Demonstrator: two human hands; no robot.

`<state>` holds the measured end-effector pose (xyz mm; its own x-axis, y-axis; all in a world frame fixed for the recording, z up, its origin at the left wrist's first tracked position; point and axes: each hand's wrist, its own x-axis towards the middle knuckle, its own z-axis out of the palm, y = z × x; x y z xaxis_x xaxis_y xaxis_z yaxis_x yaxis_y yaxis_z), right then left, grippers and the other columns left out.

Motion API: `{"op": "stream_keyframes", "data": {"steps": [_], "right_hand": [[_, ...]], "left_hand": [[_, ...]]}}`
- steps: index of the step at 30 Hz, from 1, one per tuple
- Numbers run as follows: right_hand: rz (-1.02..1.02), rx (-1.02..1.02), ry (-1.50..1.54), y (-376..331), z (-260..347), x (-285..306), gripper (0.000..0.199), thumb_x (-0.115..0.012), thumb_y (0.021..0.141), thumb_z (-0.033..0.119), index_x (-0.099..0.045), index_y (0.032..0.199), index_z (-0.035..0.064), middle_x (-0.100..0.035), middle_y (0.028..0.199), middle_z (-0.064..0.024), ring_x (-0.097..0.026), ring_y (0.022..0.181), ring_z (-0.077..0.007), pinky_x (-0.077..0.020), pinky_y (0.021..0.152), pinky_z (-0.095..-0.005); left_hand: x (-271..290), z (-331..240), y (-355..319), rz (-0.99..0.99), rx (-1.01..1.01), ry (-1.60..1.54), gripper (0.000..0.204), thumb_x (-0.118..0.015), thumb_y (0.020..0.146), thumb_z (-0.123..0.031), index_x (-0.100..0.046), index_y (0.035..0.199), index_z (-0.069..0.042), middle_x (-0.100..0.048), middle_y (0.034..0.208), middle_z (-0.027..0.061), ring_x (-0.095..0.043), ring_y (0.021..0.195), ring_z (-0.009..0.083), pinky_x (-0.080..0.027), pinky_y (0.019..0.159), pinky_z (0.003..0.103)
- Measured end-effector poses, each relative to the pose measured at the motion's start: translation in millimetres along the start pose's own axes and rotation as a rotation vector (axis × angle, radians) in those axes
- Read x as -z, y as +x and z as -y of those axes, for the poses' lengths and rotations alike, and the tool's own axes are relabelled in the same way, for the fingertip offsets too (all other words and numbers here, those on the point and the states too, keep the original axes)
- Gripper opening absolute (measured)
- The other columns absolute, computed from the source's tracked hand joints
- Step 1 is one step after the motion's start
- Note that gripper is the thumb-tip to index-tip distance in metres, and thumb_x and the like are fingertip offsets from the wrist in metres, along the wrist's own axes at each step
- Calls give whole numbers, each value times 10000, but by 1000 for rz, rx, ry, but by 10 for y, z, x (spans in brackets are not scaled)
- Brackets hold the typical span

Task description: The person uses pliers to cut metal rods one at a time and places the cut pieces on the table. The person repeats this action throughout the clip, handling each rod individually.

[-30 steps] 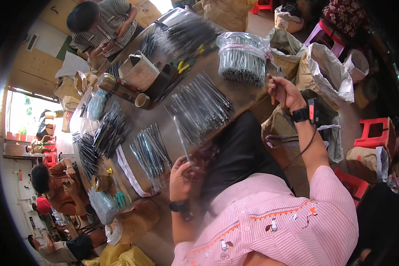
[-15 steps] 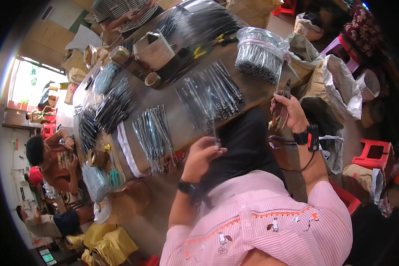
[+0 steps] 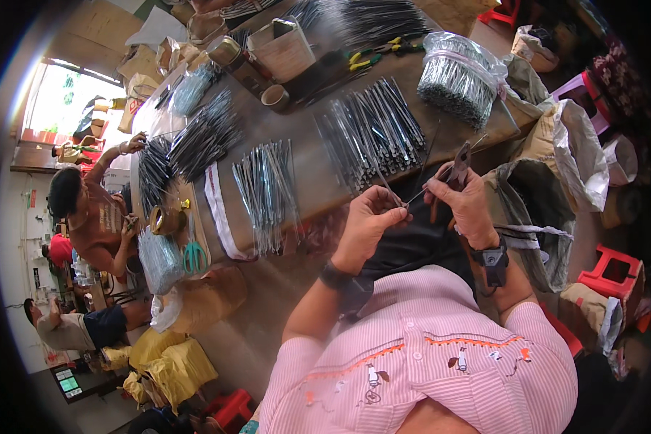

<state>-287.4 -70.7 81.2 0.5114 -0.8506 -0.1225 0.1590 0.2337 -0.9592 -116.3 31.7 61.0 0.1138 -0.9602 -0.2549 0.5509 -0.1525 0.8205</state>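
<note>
Over my lap, just off the table's near edge, my two hands come close together. My left hand (image 3: pixel 372 224) is closed, its thumb and fingers pinching a thin metal strip (image 3: pixel 388 183) that slants up toward the table. My right hand (image 3: pixel 466 206) is wrapped round a pair of pliers (image 3: pixel 458 168), jaws pointing up; the fingers hide much of the handles. A thin rod-like piece spans the small gap between both hands. Beyond my left hand lies a spread pile of metal strips (image 3: pixel 380 130), with a second, smaller pile (image 3: pixel 264 192) to its left.
A plastic-wrapped bundle of strips (image 3: pixel 461 76) stands at the table's right end. Yellow-handled pliers (image 3: pixel 365 61), a white box (image 3: pixel 286 54) and teal scissors (image 3: pixel 194 254) lie about. An open sack (image 3: pixel 535 210) is on the right. A co-worker (image 3: pixel 98 217) works at the left.
My right hand has come left and down with the pliers, and my left hand has moved right and up, so they now nearly meet. The view has shifted; the co-worker has reached out an arm.
</note>
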Motion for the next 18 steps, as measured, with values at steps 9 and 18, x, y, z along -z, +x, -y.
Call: {"op": "stream_keyframes", "data": {"steps": [9, 18], "right_hand": [[-71, 126, -110, -65, -107, -216, 202, -641, 855, 7, -574, 1045, -4, -649, 815, -64, -634, 683, -113, -487, 519, -220], [-31, -14, 88, 7, -50, 51, 138, -650, 854, 39, -593, 974, 3, -650, 844, -95, -629, 665, -149, -514, 614, -266]], "left_hand": [[12, -28, -14, -20, -5, 111, 158, -694, 794, 16, -601, 922, 29, -671, 823, 84, -661, 747, 145, -543, 683, 242], [-83, -45, -84, 99, 87, 240, 270, -618, 828, 56, -543, 1076, -16, -633, 895, 51, -673, 792, 150, -556, 630, 245]]}}
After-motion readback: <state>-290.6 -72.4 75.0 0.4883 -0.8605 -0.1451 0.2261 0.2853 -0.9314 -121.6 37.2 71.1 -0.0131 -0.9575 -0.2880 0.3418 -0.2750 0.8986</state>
